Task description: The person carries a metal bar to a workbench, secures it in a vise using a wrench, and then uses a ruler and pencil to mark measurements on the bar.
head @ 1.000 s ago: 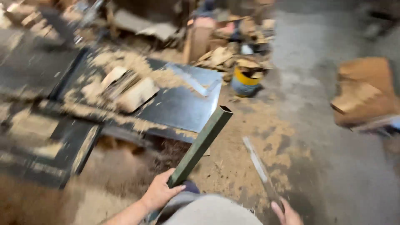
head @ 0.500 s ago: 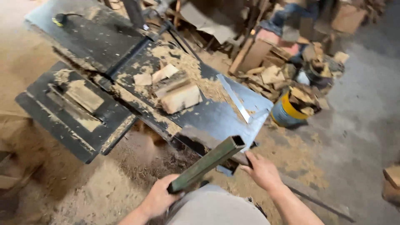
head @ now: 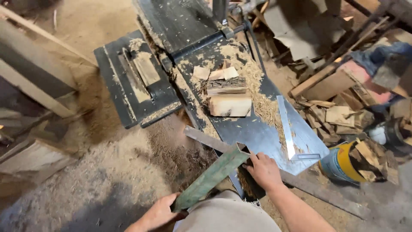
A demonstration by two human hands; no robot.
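Machine table (head: 257,133): the dark steel top runs away from me, heaped with sawdust; its near corner juts toward my knees, and I judge I could knock into it if I lean in.
Wood blocks (head: 229,98): a stack of offcuts sits mid-table on loose shavings, well apart from my hands; a jolt to the table could slide them.
Green steel channel (head: 212,177): it lies slanted across my lap, far end up at the table's near edge beside a flat grey bar. Its open end looks sharp-edged.
Metal square (head: 286,129): flat on the table's right part, near the rim; a bump from the channel might push it off.
Left hand (head: 159,213): my fingers are clenched round the channel's lower end. If that hold slackens, I expect the piece to drop.
Right hand (head: 265,170): my fingers curl against the channel's upper end at the table edge; a pinch there is the closest risk.
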